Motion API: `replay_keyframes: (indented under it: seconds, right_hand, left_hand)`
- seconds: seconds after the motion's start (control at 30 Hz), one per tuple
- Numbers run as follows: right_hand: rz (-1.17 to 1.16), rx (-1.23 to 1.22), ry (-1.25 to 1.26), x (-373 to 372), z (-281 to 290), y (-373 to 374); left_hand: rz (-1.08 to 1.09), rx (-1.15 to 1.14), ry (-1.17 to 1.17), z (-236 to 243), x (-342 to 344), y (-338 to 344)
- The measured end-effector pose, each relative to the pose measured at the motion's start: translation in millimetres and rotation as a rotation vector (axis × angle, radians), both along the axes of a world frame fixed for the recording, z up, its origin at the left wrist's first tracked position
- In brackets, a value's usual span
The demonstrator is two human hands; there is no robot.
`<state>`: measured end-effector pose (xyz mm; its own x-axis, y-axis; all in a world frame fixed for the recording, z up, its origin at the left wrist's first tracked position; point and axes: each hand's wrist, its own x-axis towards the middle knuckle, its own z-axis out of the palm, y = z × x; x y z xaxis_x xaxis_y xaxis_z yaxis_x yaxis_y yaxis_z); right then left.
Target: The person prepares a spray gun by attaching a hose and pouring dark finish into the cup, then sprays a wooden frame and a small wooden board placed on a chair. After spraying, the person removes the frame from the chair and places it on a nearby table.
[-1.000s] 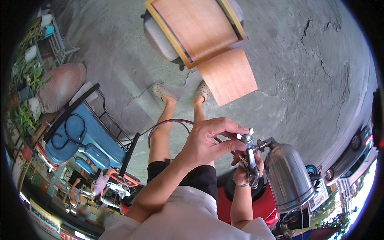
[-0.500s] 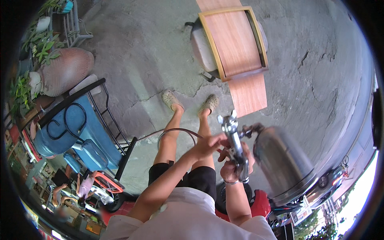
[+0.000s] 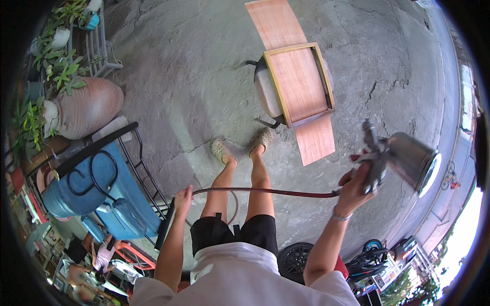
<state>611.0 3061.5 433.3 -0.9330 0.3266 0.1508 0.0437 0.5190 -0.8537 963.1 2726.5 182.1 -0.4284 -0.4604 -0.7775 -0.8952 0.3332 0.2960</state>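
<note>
My left hand (image 3: 183,199) grips a dark reddish hose (image 3: 265,192) at left of my legs. The hose runs across my body to the spray gun (image 3: 376,164) in my right hand (image 3: 353,186), whose fingers are wrapped round the gun's handle. The gun's metal cup (image 3: 408,159) is tilted out to the right, slightly blurred. Ahead, a wooden frame (image 3: 276,85) rests on a rounded seat (image 3: 265,94) with dark legs. Light wood sheets stick out from it, one toward the back (image 3: 274,20) and one toward my feet (image 3: 312,137).
At left are potted plants (image 3: 64,71), a big clay jar (image 3: 89,107) and a black metal rack with blue containers (image 3: 130,196). Two people (image 3: 102,252) are at lower left. A motorbike (image 3: 370,262) and a black wheel (image 3: 296,260) are at lower right; cracked concrete floor (image 3: 383,97) surrounds the seat.
My left hand has left the gun, moved down-left and taken hold of the hose. My right hand has swung the gun out to the right. The wooden frame appears lower in view.
</note>
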Motion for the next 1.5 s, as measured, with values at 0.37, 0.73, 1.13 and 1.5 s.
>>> replay_keyframes:
  seconds: [0.37,0.73,1.13,1.5]
  right_hand:
    - [-0.180,0.032,-0.001,-112.1,-34.5,83.8]
    - [0.034,0.177,-0.053,-192.9,-91.4,142.9]
    - [0.209,0.141,-0.123,-206.4,-198.4,85.4]
    - [0.628,-0.062,-0.426,-134.9,-161.7,-6.3]
  left_hand:
    - [-0.409,-0.570,0.733,95.3,-172.6,0.2]
    - [-0.658,-0.397,0.818,114.1,-276.0,45.5]
    - [-0.607,-0.426,0.674,129.1,-266.4,27.5]
    - [-0.588,-0.593,0.569,155.7,-244.7,-26.3]
